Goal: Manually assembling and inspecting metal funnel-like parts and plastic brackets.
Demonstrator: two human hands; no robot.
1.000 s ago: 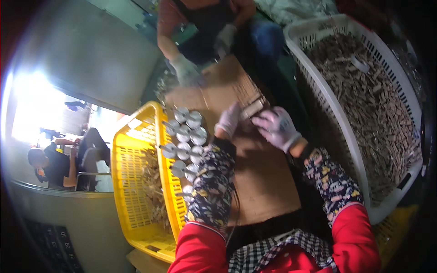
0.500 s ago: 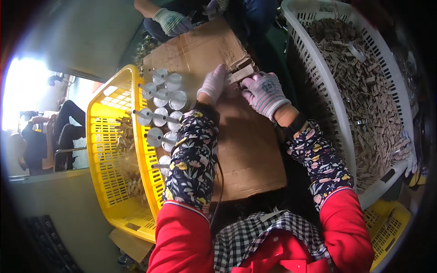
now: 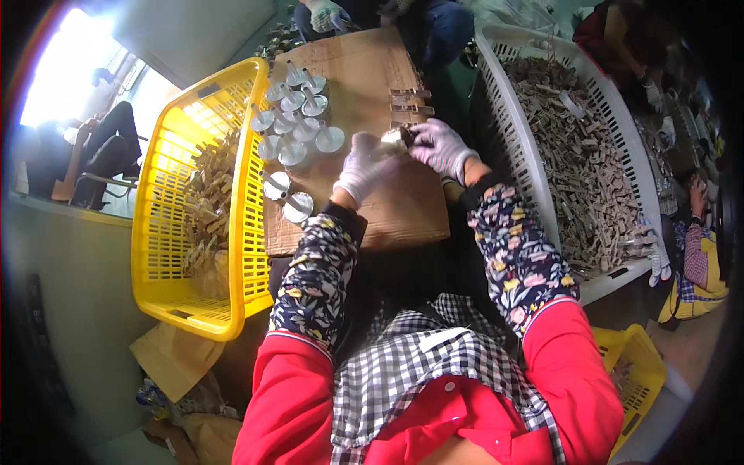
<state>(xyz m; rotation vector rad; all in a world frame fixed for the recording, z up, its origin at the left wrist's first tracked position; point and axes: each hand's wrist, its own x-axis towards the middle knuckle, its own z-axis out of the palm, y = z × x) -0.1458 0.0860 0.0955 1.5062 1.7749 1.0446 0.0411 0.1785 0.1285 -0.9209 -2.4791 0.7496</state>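
Over the cardboard sheet (image 3: 403,221), my gloved right hand (image 3: 442,149) has its fingers closed on a small metal clamp-like piece (image 3: 396,139). My left hand (image 3: 366,169), in a striped glove, is beside the piece's left end; motion smears its fingers, so its grip does not show. Just beyond the hands, several similar metal pieces (image 3: 409,101) lie in a row along the cardboard's right edge. To the left of my left hand stand several round, clear-looking discs with metal stems (image 3: 292,151).
A yellow basket (image 3: 252,225) of metal parts stands at the left, a white crate (image 3: 535,147) heaped with similar parts at the right. Across the cardboard is another person's gloved hand (image 3: 325,14). Another yellow basket (image 3: 647,372) sits at the lower right.
The whole view has shifted, showing more of the right side. My hands have drawn back from the row of metal pieces, with one piece now between them.
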